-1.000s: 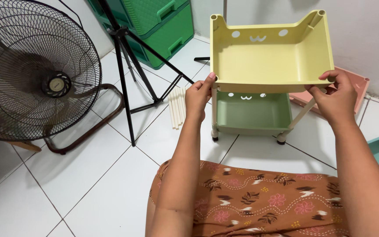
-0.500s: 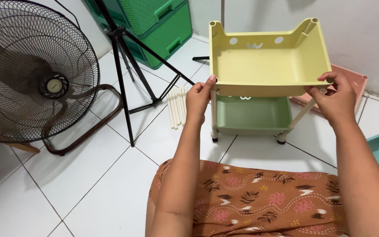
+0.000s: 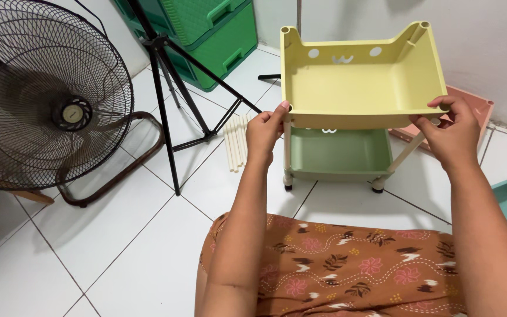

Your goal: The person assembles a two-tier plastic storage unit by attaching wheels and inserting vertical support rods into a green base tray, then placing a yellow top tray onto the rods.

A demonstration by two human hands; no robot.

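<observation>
Above the green bottom tray (image 3: 338, 154), the yellow tray (image 3: 359, 82) now sits slightly lower than a second ago, settling level onto the cream posts (image 3: 287, 149). Left hand (image 3: 265, 134) and right hand (image 3: 452, 132) each pinch a near corner.

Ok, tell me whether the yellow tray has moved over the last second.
Yes. The yellow tray has dropped closer to the green tray beneath it.
</observation>
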